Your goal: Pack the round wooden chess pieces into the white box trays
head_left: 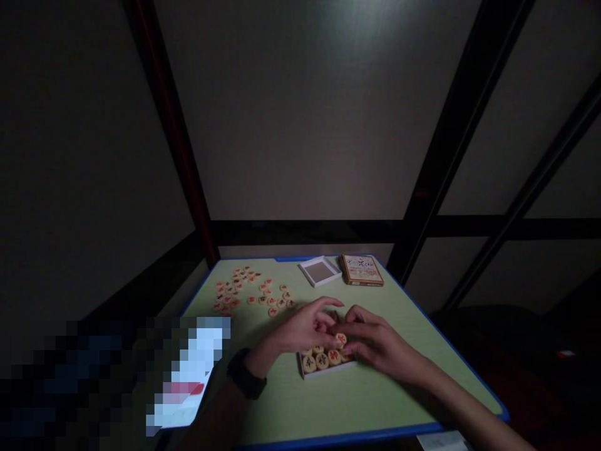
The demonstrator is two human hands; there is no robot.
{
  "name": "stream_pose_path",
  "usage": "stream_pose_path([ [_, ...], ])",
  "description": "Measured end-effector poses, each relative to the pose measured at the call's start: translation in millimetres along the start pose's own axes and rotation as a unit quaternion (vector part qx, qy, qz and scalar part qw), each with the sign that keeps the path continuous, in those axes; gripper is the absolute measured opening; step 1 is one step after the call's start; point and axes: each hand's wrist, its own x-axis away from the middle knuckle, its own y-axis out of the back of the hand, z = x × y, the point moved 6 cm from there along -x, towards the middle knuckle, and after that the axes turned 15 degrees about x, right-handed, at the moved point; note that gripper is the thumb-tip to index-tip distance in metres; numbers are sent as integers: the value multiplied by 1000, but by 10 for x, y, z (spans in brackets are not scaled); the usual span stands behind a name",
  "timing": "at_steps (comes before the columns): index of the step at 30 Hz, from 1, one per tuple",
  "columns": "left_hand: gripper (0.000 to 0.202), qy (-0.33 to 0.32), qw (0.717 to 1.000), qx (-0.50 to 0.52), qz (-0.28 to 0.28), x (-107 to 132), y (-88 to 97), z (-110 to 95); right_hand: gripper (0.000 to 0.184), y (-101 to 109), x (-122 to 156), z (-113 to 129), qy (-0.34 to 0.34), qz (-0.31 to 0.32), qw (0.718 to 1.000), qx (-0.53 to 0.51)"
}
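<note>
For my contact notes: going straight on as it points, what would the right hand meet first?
Most likely the left hand, close ahead, though the depth between the two is unclear.

grey wall panel (300, 125) | slanted post (173, 125) (dark red, at left) | black crossbar (300, 232)

Tray (328, 372) on the table (375, 407), discs (322, 361) inside; loose pieces (251, 300) around ten-to-eleven o'clock, second tray (320, 271) at twelve, box (362, 270) at one!

"Can a hand slide left?"
"Not freely: loose xiangqi pieces (251, 300) dot the tabletop (286, 401) there"
"And forward, past the left hand (305, 326) and right hand (385, 347)?"
"Yes, over bare green, until the shallow white tray (328, 280) and printed box (363, 270)"
</note>
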Motion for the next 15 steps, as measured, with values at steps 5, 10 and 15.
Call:
stream_pose_path([
  [5,60,7,1000,-23,8,12,7,-8,26,-12,79,-11,2,-24,999,31],
  [10,34,-96,981,-64,-156,-44,291,-95,25,-36,253,-140,-17,-78,990,114],
  [15,19,-161,942,-92,-279,-43,557,-146,26,-137,317,-93,9,-64,978,198],
])
